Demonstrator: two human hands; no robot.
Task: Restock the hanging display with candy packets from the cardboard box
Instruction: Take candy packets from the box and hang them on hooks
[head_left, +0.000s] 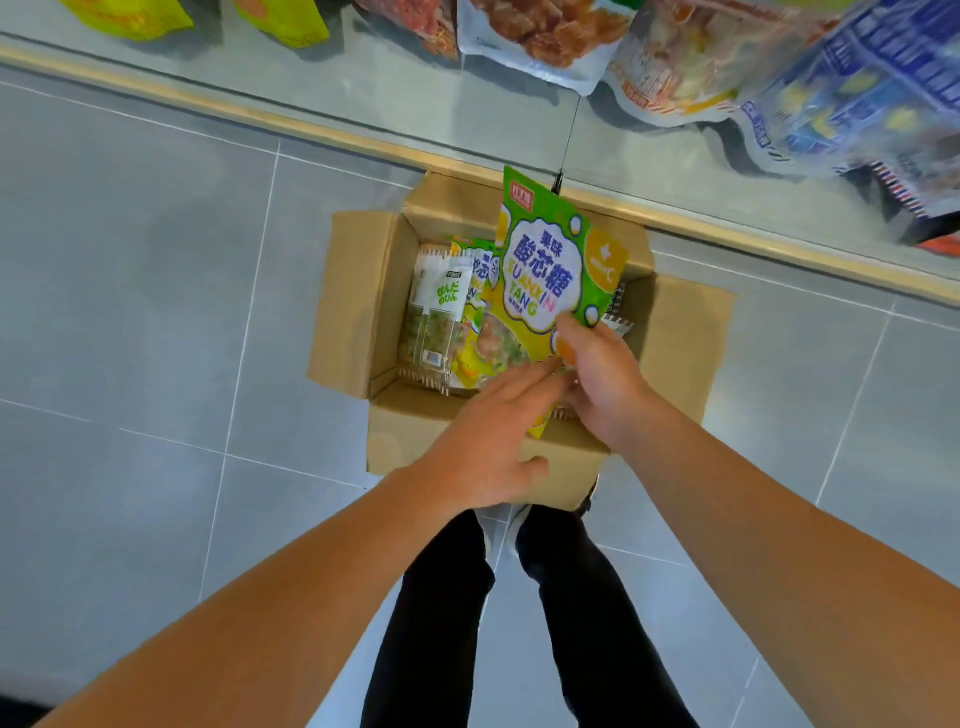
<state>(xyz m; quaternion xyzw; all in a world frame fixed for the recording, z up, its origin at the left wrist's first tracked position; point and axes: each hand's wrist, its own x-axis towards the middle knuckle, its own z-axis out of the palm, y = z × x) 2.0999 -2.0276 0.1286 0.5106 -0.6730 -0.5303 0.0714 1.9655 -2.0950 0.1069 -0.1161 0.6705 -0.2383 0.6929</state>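
Fingers (563, 332) of right hand (605, 384) pinch lower edge of green candy packet (545, 270), held upright over the box. Left hand (488, 452) has straight fingers reaching toward the packet's bottom, holding nothing; contact unclear. Grey tiled floor (130, 312) carries the open cardboard box (363, 312), flaps out, against the display base. Hanging display packets (727, 67) along the top. More packets (441, 312) lie inside the box.
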